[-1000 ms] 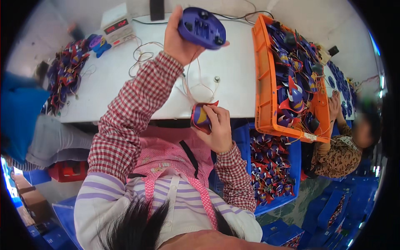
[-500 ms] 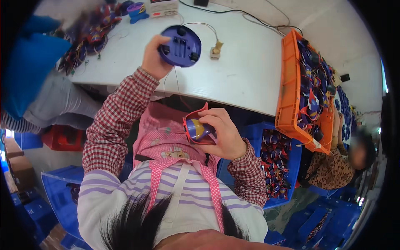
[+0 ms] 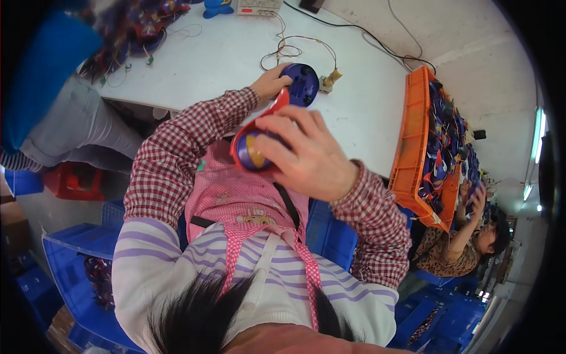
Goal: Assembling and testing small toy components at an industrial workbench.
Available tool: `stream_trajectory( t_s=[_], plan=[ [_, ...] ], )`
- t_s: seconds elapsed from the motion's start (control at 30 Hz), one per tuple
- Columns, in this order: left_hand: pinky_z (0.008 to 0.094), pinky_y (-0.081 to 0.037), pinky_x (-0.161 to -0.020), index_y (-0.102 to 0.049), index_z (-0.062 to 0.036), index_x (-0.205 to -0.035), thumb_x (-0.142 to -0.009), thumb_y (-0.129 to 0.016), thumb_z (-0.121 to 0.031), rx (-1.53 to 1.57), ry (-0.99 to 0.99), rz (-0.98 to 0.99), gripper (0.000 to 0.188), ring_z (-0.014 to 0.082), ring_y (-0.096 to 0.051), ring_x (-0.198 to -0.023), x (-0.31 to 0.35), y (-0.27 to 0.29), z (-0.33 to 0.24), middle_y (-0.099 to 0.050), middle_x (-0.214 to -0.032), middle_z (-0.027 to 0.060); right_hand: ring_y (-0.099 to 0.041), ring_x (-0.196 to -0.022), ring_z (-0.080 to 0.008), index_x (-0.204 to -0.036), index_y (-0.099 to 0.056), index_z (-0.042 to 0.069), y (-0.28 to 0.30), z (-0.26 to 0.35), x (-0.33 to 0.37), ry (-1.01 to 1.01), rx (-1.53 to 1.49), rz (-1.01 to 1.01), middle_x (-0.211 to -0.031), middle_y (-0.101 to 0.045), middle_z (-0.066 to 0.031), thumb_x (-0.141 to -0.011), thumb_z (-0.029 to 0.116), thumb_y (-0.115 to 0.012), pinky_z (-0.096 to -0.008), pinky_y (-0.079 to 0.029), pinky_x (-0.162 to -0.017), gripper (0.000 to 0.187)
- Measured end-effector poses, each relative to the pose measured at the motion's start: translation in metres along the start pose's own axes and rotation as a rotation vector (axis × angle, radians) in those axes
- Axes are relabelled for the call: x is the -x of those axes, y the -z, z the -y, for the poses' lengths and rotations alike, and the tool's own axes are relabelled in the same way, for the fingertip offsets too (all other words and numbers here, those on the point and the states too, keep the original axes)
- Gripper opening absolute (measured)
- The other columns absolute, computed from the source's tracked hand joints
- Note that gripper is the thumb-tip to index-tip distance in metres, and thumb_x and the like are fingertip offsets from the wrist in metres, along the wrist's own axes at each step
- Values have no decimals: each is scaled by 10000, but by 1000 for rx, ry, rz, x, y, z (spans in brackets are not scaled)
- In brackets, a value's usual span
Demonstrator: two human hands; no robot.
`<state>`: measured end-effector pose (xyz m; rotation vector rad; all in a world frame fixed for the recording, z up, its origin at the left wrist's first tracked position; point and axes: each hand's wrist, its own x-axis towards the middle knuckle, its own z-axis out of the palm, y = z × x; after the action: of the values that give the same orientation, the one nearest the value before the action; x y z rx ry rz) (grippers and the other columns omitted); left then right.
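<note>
My left hand [image 3: 272, 81] grips a round dark-purple plastic base [image 3: 303, 86] by its left edge, over the front part of the white table. Closer to my body, my right hand [image 3: 306, 150] is wrapped round a purple toy part with red trim and a yellow patch [image 3: 254, 150]. The tip of its red trim reaches up close to the base; whether they touch I cannot tell. My right fingers hide much of the purple part. Beyond the base lies a small pale block with a yellowish lump [image 3: 330, 81], joined to thin wires.
An orange crate [image 3: 409, 138] full of purple and red parts stands at the table's right end. More wired parts [image 3: 144, 29] lie heaped at the far left, near a person in blue. Another person [image 3: 451, 253] sits at the right. A white box with wires [image 3: 259, 7] stands at the back.
The round base has moved right and slightly nearer, turning more on edge. My right hand has raised the purple part toward it and to the left. The view has shifted a little.
</note>
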<state>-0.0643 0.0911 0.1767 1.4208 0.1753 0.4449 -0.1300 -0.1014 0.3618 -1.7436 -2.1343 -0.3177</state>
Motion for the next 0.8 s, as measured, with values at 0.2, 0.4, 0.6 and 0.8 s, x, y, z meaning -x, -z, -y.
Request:
stream_trajectory(
  t_s=[0.2, 0.4, 0.6, 0.8],
  plan=[
    [279, -443, -862, -446, 16, -1286, -859, -566, -367, -454, -170, 26, 585, 238, -549, -971, 4, 81, -49, -570, -1107, 154, -481, -1034, -238, -999, -546, 123, -8, -59, -50, 150, 266, 55, -1145, -519, -45, -654, 66, -686, -356, -395, -852, 377],
    [321, -417, -946, -385, -47, -1355, -737, -726, -216, -376, -221, 193, 726, 245, -513, -1101, 68, 124, -108, -502, -1249, 145, -474, -1103, -234, -1054, -529, 142, -57, -112, -101, 216, 415, 261, -1194, -510, -42, -701, 86, -700, -332, -390, -913, 396],
    [320, -422, -948, -396, -28, -1317, -700, -766, -224, -283, -211, -33, 746, 262, -528, -1086, 66, 141, -77, -509, -1236, 153, -439, -1163, -215, -1066, -518, 171, -119, -146, -140, 567, 387, 81, -1211, -490, -8, -736, 165, -681, -331, -360, -972, 369],
    [349, -433, -951, -410, 14, -1261, -676, -793, -285, -231, -6, -131, 761, 311, -533, -1083, 47, 131, -48, -516, -1195, 187, -368, -1267, -240, -1146, -513, 181, -117, -150, -131, 443, 441, 71, -1303, -445, -15, -704, 193, -749, -331, -317, -1038, 501]
  ],
)
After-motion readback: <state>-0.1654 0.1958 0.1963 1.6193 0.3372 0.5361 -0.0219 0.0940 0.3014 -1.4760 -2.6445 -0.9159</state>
